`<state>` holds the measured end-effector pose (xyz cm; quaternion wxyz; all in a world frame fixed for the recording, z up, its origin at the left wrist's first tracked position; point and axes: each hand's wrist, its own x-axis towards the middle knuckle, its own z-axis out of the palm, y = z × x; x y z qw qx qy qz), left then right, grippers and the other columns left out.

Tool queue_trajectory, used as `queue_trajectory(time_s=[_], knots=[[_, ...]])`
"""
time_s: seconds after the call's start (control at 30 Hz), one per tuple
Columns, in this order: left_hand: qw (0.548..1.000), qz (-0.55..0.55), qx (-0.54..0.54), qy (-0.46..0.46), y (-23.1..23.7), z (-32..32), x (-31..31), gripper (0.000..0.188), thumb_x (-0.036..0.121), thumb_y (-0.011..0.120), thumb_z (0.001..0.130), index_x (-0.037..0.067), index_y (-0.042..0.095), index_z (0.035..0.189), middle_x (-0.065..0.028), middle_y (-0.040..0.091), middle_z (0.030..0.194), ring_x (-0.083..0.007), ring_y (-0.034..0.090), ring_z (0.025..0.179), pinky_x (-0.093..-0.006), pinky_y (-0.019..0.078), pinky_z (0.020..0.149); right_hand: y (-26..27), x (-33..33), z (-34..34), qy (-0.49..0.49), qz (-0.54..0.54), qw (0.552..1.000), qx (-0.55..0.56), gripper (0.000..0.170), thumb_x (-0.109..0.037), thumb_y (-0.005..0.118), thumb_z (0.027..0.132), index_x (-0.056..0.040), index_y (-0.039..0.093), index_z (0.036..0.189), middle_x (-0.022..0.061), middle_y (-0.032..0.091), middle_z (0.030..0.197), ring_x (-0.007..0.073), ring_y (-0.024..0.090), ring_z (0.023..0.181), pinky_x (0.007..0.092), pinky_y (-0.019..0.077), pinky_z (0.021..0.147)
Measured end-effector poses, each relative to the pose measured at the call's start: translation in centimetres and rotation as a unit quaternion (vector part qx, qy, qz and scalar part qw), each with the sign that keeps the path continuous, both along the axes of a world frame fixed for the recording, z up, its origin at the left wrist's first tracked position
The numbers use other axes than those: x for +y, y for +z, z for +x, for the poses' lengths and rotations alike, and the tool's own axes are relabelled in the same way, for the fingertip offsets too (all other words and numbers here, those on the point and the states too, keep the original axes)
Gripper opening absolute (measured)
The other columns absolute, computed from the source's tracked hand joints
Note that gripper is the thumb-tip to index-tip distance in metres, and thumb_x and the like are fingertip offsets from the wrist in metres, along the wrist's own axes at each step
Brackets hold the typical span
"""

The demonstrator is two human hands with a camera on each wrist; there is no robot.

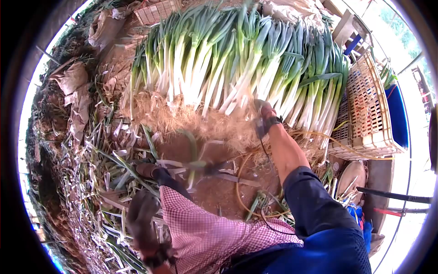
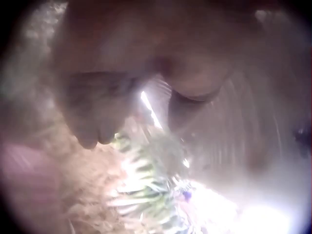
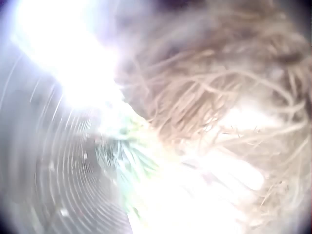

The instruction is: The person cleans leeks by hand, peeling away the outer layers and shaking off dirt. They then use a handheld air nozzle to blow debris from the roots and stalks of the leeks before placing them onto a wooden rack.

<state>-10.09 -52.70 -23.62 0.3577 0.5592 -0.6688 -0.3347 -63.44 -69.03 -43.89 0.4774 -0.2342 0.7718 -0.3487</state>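
A broad row of leeks [image 1: 237,59] lies side by side, green leaves away from me and white stems toward me, tangled pale roots [image 1: 196,121] at the near end. My right hand [image 1: 264,109], in a dark glove, reaches in where white stems meet roots. In the right wrist view, roots [image 3: 204,97] fill much of the picture and the fingers are hidden, so I cannot tell what they grip. My gloved left hand [image 1: 143,219] hangs low beside the checked apron [image 1: 205,212]. Its fingers [image 2: 90,126] and thumb stand apart with nothing between them in the left wrist view.
Leaf scraps [image 1: 105,182] litter the ground at left. A plastic crate [image 1: 367,109] stands at right beside a blue container [image 1: 398,114]. A yellow hose [image 1: 239,176] loops over the soil. A shoe [image 1: 147,170] and a blurred green leaf piece [image 1: 194,153] show in front of me.
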Motion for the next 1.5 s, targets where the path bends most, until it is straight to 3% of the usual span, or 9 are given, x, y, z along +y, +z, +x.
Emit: queue_trajectory(time_s=[0.1,0.33,0.57,0.77,0.87,1.1,1.17,1.27,1.5], knots=[[0.923,0.181,0.197,0.277,1.7,7.2,4.7,0.046,0.032,0.071,0.103,0.006,0.065,0.141,-0.008,0.07,0.129,-0.0225,0.071,0.104,-0.0358,0.058,0.091,-3.7,-0.2,-0.9,-0.014,0.013,1.0,0.0,0.058,-0.048,0.071,0.098,-0.0057,0.067,0.138,0.0117,0.073,0.117,0.0275,0.066,0.095,0.0455,0.0567,0.087],[0.848,0.239,0.232,0.412,-3.4,17.6,12.9,0.054,0.046,0.069,0.105,0.017,0.06,0.15,-0.0048,0.069,0.135,-0.0195,0.067,0.113,-0.0397,0.0512,0.101,-0.4,0.1,1.1,-0.072,0.044,0.996,-0.016,0.07,-0.059,0.07,0.096,-0.0024,0.072,0.137,0.0161,0.075,0.13,0.0298,0.069,0.109,0.0414,0.0535,0.096],[0.829,0.257,0.323,0.377,-8.2,13.5,16.8,0.024,0.031,0.066,0.108,0.013,0.067,0.092,0.0052,0.048,0.064,-0.0089,0.043,0.054,-0.028,0.0328,0.049,0.0,5.6,1.9,-0.033,-0.027,0.997,-0.057,0.077,-0.059,0.068,0.098,-0.0057,0.061,0.153,0.0167,0.065,0.147,0.0317,0.066,0.115,0.0436,0.0512,0.096],[0.798,0.28,0.378,0.377,-6.4,12.2,21.7,0.026,0.037,0.064,0.109,0.016,0.066,0.094,0.0049,0.056,0.079,-0.0101,0.051,0.069,-0.0291,0.0419,0.063,0.9,11.1,5.5,-0.224,-0.04,0.941,-0.252,0.045,-0.031,0.081,0.096,-0.0019,0.067,0.128,0.0137,0.065,0.101,0.0262,0.073,0.101,0.0412,0.0714,0.071],[0.831,0.187,0.398,0.339,-6.9,13.0,24.9,0.021,0.032,0.068,0.107,0.011,0.069,0.109,0.0035,0.062,0.09,-0.0125,0.058,0.08,-0.031,0.0486,0.073,0.4,15.5,8.2,-0.108,0.002,0.966,-0.235,0.037,-0.029,0.076,0.1,-0.0012,0.067,0.122,0.0075,0.068,0.092,0.0236,0.073,0.073,0.0385,0.069,0.068],[0.836,0.171,0.364,0.374,-6.7,15.5,31.4,0.055,0.038,0.066,0.107,0.006,0.058,0.152,-0.0074,0.069,0.136,-0.0215,0.065,0.12,-0.0416,0.0509,0.105,-6.0,26.1,17.6,0.202,0.161,0.954,-0.151,0.036,-0.034,0.07,0.102,-0.0001,0.077,0.111,0.0137,0.08,0.098,0.0275,0.078,0.083,0.043,0.063,0.073],[0.834,0.168,0.321,0.417,-4.3,15.5,32.3,0.051,0.036,0.065,0.108,0.004,0.062,0.148,-0.0094,0.071,0.135,-0.0214,0.068,0.115,-0.0385,0.0534,0.099,-14.4,28.9,19.2,0.618,0.043,0.754,0.217,0.048,-0.036,0.074,0.089,0.0026,0.078,0.117,0.0244,0.078,0.113,0.0383,0.077,0.102,0.0489,0.0604,0.09],[0.777,0.062,0.173,0.602,-0.3,13.3,32.9,0.027,0.028,0.066,0.108,0.004,0.072,0.119,-0.0036,0.071,0.096,-0.0133,0.063,0.079,-0.0281,0.0499,0.068,-11.1,30.8,22.6,0.637,0.148,0.736,0.176,0.056,-0.04,0.068,0.086,0.0039,0.076,0.12,0.029,0.074,0.125,0.0412,0.072,0.119,0.046,0.0569,0.1],[0.733,0.057,0.108,0.669,-4.1,16.9,40.7,0.04,0.032,0.066,0.108,0.001,0.072,0.132,-0.0081,0.071,0.124,-0.0174,0.068,0.108,-0.0295,0.0529,0.092,-20.4,27.8,24.1,0.646,0.098,0.719,0.237,0.049,-0.042,0.07,0.088,-0.0015,0.079,0.114,0.0251,0.076,0.12,0.0405,0.073,0.115,0.0483,0.0578,0.099]])
